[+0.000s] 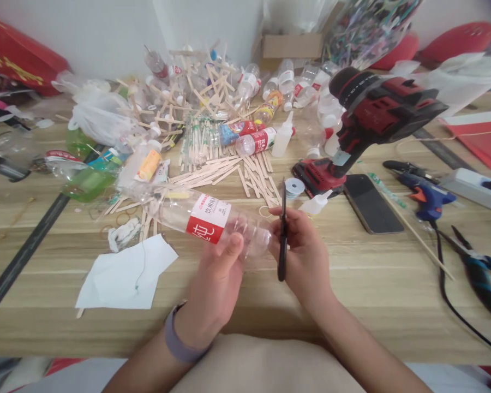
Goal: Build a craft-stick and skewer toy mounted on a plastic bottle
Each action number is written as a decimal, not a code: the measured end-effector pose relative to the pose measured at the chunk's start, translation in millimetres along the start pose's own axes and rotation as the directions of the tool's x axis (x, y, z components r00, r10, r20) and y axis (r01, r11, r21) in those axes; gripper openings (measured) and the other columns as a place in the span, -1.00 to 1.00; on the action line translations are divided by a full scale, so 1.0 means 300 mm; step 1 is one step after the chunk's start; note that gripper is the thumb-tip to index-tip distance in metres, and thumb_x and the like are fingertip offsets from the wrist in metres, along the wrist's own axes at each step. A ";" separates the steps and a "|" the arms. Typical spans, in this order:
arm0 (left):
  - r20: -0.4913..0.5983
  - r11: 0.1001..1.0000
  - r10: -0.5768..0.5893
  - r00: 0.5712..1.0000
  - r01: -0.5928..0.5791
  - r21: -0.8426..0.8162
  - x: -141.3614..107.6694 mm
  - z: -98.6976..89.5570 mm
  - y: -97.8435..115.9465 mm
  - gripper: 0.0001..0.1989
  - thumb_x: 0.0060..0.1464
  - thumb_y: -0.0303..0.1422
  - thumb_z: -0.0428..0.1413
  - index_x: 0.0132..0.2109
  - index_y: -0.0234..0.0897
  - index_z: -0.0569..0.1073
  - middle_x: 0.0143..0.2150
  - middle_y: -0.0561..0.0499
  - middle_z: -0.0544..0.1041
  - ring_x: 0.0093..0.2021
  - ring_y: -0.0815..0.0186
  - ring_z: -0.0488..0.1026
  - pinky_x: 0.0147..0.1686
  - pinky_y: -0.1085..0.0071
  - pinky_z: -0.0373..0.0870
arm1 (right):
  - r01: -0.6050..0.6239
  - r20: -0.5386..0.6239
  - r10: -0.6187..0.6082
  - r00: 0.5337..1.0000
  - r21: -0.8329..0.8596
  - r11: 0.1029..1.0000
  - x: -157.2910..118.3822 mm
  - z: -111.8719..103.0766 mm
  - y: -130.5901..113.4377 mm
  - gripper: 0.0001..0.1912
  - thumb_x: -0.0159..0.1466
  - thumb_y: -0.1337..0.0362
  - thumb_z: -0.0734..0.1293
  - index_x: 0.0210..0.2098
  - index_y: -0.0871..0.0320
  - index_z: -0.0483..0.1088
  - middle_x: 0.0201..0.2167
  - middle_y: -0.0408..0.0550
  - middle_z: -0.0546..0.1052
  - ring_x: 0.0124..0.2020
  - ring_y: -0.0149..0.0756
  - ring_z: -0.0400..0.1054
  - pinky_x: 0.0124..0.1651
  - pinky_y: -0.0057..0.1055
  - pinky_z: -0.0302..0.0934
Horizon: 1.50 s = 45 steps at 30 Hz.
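Observation:
A clear plastic bottle with a red and white label (208, 219) lies across the middle, tilted down to the right. My left hand (223, 273) is closed around its right part from below, thumb on top. Black-handled scissors (283, 234) stand upright in my right hand (305, 251), whose fingers are wrapped round them, right beside the bottle's right end. Whether the blades touch the bottle cannot be made out. A white sheet of paper (125, 275) lies to the left of my left hand.
Wooden sticks (213, 169) and more plastic bottles (259, 141) pile up behind. To the right are a red and black drill (376, 114), a phone (372, 203), a blue glue gun (427, 196), pliers (480, 278), a wire spool (294, 187) and a small white squeeze bottle (316, 203).

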<state>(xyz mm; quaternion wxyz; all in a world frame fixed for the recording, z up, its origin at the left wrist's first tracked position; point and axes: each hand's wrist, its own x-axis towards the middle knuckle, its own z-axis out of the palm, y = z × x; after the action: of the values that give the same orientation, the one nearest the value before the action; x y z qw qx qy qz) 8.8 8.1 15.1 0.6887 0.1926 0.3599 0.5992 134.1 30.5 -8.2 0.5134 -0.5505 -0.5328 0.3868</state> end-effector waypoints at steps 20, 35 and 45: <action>-0.043 0.946 -0.084 0.996 0.066 -0.317 0.045 -0.031 0.043 -0.83 0.18 -0.33 0.14 -0.15 -0.31 0.55 -0.19 -0.11 0.64 -0.15 0.19 0.59 -0.06 0.25 0.53 | -0.224 0.096 0.205 0.974 0.282 0.933 -0.007 -0.028 0.014 -0.68 0.16 0.28 0.38 -0.09 0.04 0.32 -0.38 -0.22 0.50 -0.50 -0.47 0.28 -0.42 -0.47 0.21; 0.072 0.940 -0.193 0.979 0.206 -0.271 0.036 -0.026 0.057 -0.78 0.02 -0.48 0.13 -0.15 -0.38 0.56 -0.16 -0.14 0.62 -0.15 0.19 0.55 -0.29 0.42 0.48 | 0.053 0.187 -0.065 0.980 0.069 0.996 -0.025 0.002 0.016 -0.51 0.11 0.30 0.46 0.01 -0.01 0.30 -0.22 -0.17 0.45 -0.41 -0.40 0.24 -0.30 -0.36 0.24; -0.075 0.962 -0.214 0.974 0.197 -0.187 0.048 -0.003 0.062 -0.84 0.20 -0.35 0.15 -0.17 -0.39 0.53 -0.29 -0.09 0.61 -0.32 0.29 0.55 -0.30 0.44 0.51 | 0.167 0.217 -0.176 0.960 0.058 0.984 -0.040 -0.020 0.012 -0.60 0.23 0.21 0.43 0.04 -0.06 0.32 -0.35 -0.21 0.38 -0.40 -0.38 0.23 -0.30 -0.41 0.18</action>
<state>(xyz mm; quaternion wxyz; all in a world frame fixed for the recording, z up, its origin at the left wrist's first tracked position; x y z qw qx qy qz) -4.4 25.8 23.6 0.7438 0.0632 0.3554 0.5625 139.1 18.1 -12.2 0.4929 -0.4456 -0.6247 0.4102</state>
